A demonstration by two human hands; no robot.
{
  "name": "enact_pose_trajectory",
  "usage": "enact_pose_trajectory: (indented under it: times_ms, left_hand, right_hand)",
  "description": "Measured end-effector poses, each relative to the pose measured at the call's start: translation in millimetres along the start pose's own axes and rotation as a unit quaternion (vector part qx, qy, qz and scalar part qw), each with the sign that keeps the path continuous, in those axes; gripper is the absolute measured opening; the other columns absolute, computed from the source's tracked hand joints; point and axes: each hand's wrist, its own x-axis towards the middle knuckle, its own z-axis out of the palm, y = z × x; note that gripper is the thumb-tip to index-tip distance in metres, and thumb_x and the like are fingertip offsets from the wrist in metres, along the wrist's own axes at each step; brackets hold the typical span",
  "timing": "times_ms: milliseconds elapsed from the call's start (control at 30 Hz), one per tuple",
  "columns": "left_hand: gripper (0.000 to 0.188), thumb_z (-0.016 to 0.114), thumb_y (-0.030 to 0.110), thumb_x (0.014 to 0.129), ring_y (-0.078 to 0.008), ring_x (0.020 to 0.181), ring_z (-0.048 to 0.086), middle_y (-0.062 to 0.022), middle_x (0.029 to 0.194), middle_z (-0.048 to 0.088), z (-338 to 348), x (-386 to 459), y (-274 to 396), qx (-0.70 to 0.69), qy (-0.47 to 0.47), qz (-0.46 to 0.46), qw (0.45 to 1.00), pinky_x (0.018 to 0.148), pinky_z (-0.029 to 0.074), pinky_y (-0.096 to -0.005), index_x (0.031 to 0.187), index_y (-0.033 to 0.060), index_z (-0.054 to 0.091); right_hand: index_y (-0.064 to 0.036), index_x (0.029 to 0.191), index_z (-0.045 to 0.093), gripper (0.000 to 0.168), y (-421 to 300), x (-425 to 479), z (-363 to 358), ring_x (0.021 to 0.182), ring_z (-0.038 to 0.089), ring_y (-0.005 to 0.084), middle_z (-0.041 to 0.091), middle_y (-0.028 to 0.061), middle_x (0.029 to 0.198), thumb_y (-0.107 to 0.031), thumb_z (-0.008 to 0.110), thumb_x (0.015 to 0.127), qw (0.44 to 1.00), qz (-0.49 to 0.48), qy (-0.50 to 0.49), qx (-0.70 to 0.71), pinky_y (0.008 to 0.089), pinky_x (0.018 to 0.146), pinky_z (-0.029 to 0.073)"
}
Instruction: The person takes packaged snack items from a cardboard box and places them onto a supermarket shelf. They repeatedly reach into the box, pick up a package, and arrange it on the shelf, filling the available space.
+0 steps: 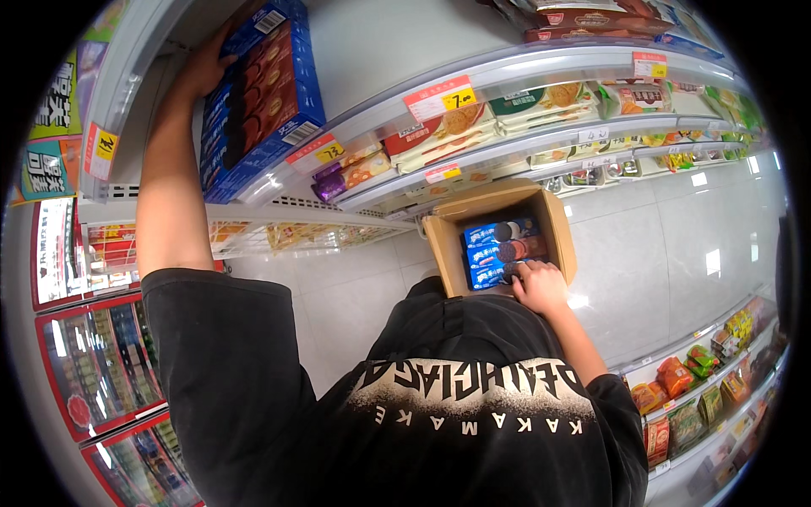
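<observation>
My left hand (206, 66) reaches onto a shelf and rests against the far side of a stack of blue cookie boxes (263, 101) with brown cookie pictures; its fingertips are partly hidden, so I cannot tell whether it grips a box. An open cardboard carton (437, 253) stands low in front of my body. Inside lie several blue cookie packs (488, 256) side by side. My right hand (542, 285) reaches over the carton's near right edge, its fingers on the end of the nearest pack; a firm grip is not plain.
Price tags line the shelf edge (374, 120). Lower shelves hold bagged biscuits (443, 136) and other snacks. At the lower right stands another shelf with packaged food (675, 374). Red-framed glass-fronted cases (101, 367) are at the left, and grey floor tiles (633, 253) surround the carton.
</observation>
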Motion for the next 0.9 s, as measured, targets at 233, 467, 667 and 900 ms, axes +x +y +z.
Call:
enact_pose_trajectory:
  times_ms: [233,467,667,900]
  left_hand:
    - [0.085,0.075,0.023,0.09,-0.0368,0.147,0.043,-0.0258,0.156,0.045,-7.3,2.7,8.7,-0.023,-0.047,-0.028,0.998,0.121,0.034,-0.0413,0.16,0.0041,0.03]
    - [0.082,0.066,0.024,0.087,-0.0383,0.148,0.04,-0.0267,0.157,0.043,-35.1,-13.6,-0.2,0.042,-0.035,-0.115,0.992,0.122,0.031,-0.0412,0.158,0.0015,0.033]
    - [0.045,0.062,0.015,0.094,-0.0333,0.12,0.067,-0.0208,0.133,0.067,-93.3,-101.7,256.3,0.03,0.253,0.095,0.962,0.104,0.05,-0.0377,0.136,0.0009,0.062]
    - [0.032,0.069,0.019,0.091,-0.0334,0.098,0.069,-0.0155,0.108,0.071,85.5,-186.6,451.4,-0.381,-0.097,0.161,0.905,0.086,0.055,-0.0405,0.118,0.0023,0.069]
  right_hand:
    - [-0.009,0.094,0.07,0.023,0.8,-1.5,2.3,0.088,0.071,0.0298,0.071,0.0116,0.091,-0.032,0.065,0.089,1.0,0.003,0.018,0.004,0.0453,0.081,0.054]
    - [-0.01,0.092,0.069,0.023,-0.1,4.2,6.5,0.087,0.071,0.0304,0.071,0.0118,0.09,-0.033,0.064,0.089,0.999,-0.034,0.036,0.003,0.0449,0.08,0.054]
    - [-0.01,0.086,0.067,0.023,6.9,-0.1,9.1,0.084,0.071,0.028,0.07,0.0107,0.085,-0.032,0.063,0.09,0.999,-0.028,0.037,0.003,0.0444,0.079,0.055]
    - [-0.009,0.083,0.067,0.021,3.9,0.3,3.0,0.081,0.071,0.0271,0.071,0.0087,0.084,-0.029,0.062,0.089,0.996,-0.066,0.049,0.016,0.043,0.077,0.055]
